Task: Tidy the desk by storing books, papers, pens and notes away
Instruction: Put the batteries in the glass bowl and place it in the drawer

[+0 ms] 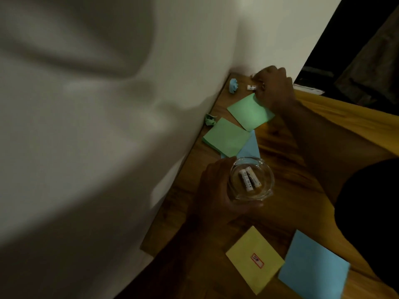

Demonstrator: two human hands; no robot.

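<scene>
Yellow (pixel 254 260) and blue sticky pads (pixel 313 268) lie unstored on the desk (pixel 302 169) while the left hand (pixel 218 186) grips a glass dish (pixel 251 181) holding two batteries (pixel 249 179) and the right hand (pixel 274 87) pinches another battery (pixel 252 87) beyond green pads (pixel 250 112).

The table (pixel 278 214) is brown wood with darker grain. Two green notes (pixel 250 112) and (pixel 226 137) lie by a pale blue one (pixel 251 146). The yellow note (pixel 254 258) bears a red-edged white label; beside it a blue note (pixel 313 268). Crumpled scraps: one blue (pixel 233 85), one green (pixel 210 120). The clear glass (pixel 251 182) holds white batteries (pixel 249 179) with black print. The wall (pixel 97 104) is white.
</scene>
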